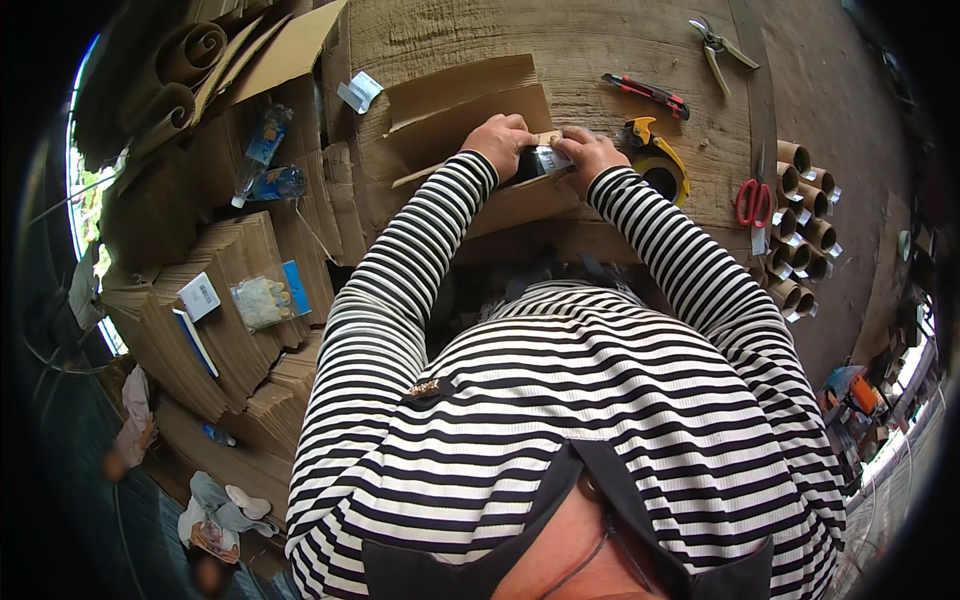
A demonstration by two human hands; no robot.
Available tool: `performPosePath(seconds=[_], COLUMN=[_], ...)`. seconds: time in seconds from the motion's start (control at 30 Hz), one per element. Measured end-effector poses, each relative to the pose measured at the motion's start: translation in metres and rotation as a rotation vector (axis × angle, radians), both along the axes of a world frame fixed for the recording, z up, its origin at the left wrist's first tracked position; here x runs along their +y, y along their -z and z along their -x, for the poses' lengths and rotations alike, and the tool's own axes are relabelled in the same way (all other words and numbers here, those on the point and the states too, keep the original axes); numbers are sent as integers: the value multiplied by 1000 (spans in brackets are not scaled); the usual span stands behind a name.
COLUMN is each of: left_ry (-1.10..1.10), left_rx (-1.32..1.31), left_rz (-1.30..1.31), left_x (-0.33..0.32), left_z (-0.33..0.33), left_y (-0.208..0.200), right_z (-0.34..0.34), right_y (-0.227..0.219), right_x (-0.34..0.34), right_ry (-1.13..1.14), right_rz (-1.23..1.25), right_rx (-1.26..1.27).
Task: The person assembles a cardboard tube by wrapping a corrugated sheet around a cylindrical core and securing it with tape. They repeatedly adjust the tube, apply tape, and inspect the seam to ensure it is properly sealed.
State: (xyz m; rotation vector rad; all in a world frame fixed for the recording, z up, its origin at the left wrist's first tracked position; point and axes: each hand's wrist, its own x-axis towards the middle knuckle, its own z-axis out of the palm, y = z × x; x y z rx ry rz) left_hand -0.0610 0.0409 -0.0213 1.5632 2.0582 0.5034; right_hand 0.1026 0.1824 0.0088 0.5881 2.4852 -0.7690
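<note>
Open cardboard carton (527,203): placed on the wooden table (440,38), taken as the clock's centre; two flaps (465,88) are raised toward 12 o'clock. A dark item with a pale label (552,161) is seen inside, toward 3 o'clock. Left hand (500,142): laid over the carton, fingers bent and drawn nearly closed beside a tan strip (546,138). Right hand (590,158): set at the carton's 3 o'clock end, fingers curled inward, tips brought to the same strip. The strip is touched from both sides; whether it is pinched cannot be told. At 2 o'clock: red-and-black utility knife (647,95) and, farther out, pruning shears (722,56) with handles spread. At 3 o'clock, just beside the right hand: yellow tape dispenser (677,166). Between 3 and 4 o'clock: red-handled scissors (753,203), then cardboard tubes (797,157). At 10 o'clock: crumpled white paper (360,92)
</note>
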Motion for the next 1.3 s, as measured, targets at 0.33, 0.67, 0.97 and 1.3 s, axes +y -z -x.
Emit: performPosePath(seconds=[0.33,0.67,0.97,1.3], left_ry=[-213,-39,101,11], left_rx=[48,147,227,291], left_rz=[456,-91,-198,-120], left_x=[52,3,-3,-8], left_z=[51,-3,-4,-25], left_y=[14,0,-2,-7], right_z=[2,6,-2,-3], right_y=[8,8,14,17], right_x=[4,8,6,9], right_ry=[-5,-7,68,63], right_rz=[43,42,19,60], right_rx=[20,-51,92,116])
